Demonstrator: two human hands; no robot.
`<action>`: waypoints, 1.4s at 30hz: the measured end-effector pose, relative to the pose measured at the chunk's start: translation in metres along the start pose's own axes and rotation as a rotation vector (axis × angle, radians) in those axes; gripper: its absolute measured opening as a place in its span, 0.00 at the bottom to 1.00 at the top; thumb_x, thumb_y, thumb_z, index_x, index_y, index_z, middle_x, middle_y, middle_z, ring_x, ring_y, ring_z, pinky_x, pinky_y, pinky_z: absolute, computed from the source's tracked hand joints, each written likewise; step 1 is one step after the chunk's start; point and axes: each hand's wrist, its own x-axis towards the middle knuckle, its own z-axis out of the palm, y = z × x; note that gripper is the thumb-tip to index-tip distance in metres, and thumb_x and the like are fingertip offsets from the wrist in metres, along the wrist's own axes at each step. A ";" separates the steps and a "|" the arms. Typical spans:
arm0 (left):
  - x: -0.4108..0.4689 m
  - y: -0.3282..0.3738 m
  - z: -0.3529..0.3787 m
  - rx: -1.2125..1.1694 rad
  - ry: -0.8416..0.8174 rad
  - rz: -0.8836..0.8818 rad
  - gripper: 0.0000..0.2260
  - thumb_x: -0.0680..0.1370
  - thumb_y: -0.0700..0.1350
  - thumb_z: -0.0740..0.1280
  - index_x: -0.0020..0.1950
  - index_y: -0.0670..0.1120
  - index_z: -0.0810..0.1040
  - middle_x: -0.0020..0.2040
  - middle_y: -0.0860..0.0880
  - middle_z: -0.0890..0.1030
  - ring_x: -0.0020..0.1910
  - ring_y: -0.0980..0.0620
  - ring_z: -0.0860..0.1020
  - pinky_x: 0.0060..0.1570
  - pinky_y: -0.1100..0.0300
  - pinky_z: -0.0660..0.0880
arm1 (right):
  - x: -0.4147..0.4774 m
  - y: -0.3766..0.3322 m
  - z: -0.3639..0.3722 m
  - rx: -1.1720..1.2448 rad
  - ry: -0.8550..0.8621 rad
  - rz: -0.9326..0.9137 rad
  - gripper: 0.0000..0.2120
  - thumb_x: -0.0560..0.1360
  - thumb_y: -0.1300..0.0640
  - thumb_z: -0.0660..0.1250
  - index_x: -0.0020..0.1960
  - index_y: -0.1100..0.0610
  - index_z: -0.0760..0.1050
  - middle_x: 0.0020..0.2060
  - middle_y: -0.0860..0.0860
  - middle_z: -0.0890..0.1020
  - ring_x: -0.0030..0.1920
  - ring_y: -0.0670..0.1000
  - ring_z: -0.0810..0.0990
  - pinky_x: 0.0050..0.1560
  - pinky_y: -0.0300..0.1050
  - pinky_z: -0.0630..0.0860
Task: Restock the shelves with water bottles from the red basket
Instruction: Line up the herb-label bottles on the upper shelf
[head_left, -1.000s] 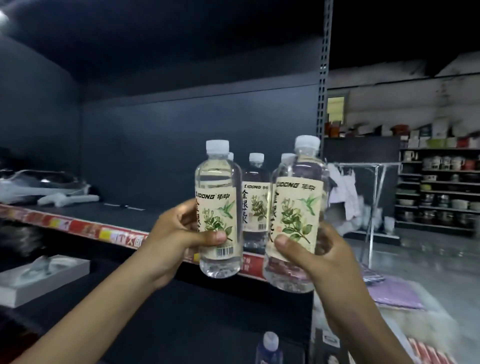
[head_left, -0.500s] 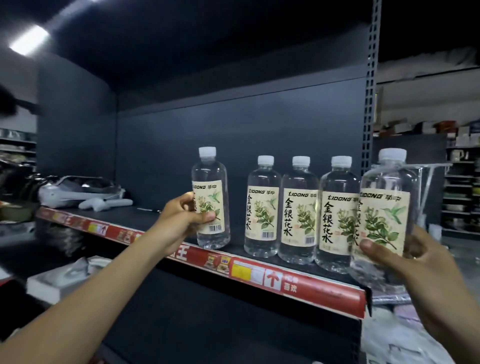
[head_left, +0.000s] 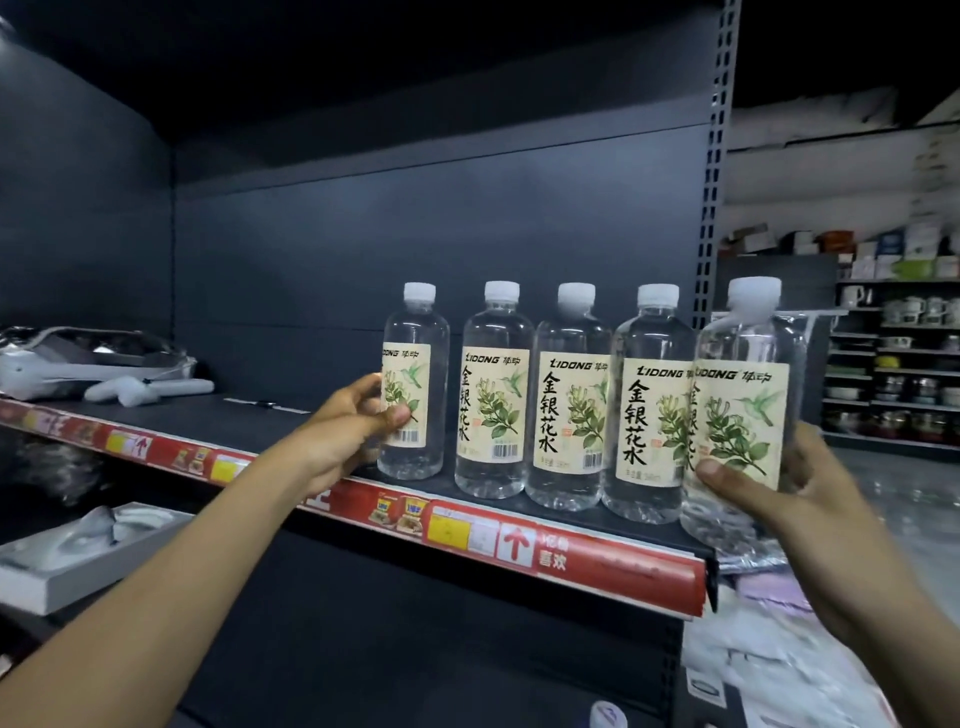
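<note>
Three clear water bottles (head_left: 569, 400) with white caps and cream leaf labels stand in a row on the dark shelf (head_left: 597, 558), which has a red price strip along its front. My left hand (head_left: 353, 431) grips a fourth bottle (head_left: 415, 384) that stands upright on the shelf at the left end of the row. My right hand (head_left: 789, 499) holds a fifth bottle (head_left: 743, 410) upright in the air at the shelf's right end, just in front of the edge. The red basket is out of view.
White plastic-wrapped goods (head_left: 98, 358) lie at the shelf's left. A white box (head_left: 78, 556) sits on the lower shelf. A perforated upright post (head_left: 714, 171) marks the shelf's right end. Beyond it are racks of crockery (head_left: 904, 374) and wrapped items (head_left: 779, 665) below.
My left hand has set its bottle down on the shelf closer to the row. My right hand has brought its bottle in toward the row's right end.
</note>
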 end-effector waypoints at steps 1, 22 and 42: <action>-0.003 0.004 0.002 0.044 -0.005 -0.007 0.25 0.75 0.40 0.71 0.71 0.49 0.70 0.40 0.55 0.84 0.39 0.60 0.82 0.35 0.63 0.77 | 0.000 -0.001 0.001 -0.009 -0.006 -0.002 0.36 0.64 0.46 0.74 0.69 0.48 0.66 0.59 0.49 0.79 0.55 0.53 0.79 0.49 0.49 0.75; -0.043 -0.007 0.095 0.945 0.400 0.409 0.46 0.70 0.62 0.69 0.72 0.74 0.35 0.79 0.54 0.36 0.78 0.43 0.37 0.68 0.30 0.55 | 0.023 -0.001 0.050 0.051 -0.049 0.062 0.42 0.59 0.51 0.81 0.67 0.44 0.63 0.57 0.46 0.79 0.43 0.47 0.85 0.35 0.34 0.79; -0.038 0.018 0.169 1.226 0.361 0.510 0.44 0.73 0.45 0.75 0.79 0.51 0.47 0.61 0.43 0.67 0.46 0.52 0.72 0.44 0.60 0.73 | 0.094 0.020 0.032 0.439 -0.434 0.403 0.17 0.74 0.46 0.63 0.50 0.54 0.86 0.53 0.57 0.85 0.52 0.56 0.85 0.41 0.49 0.83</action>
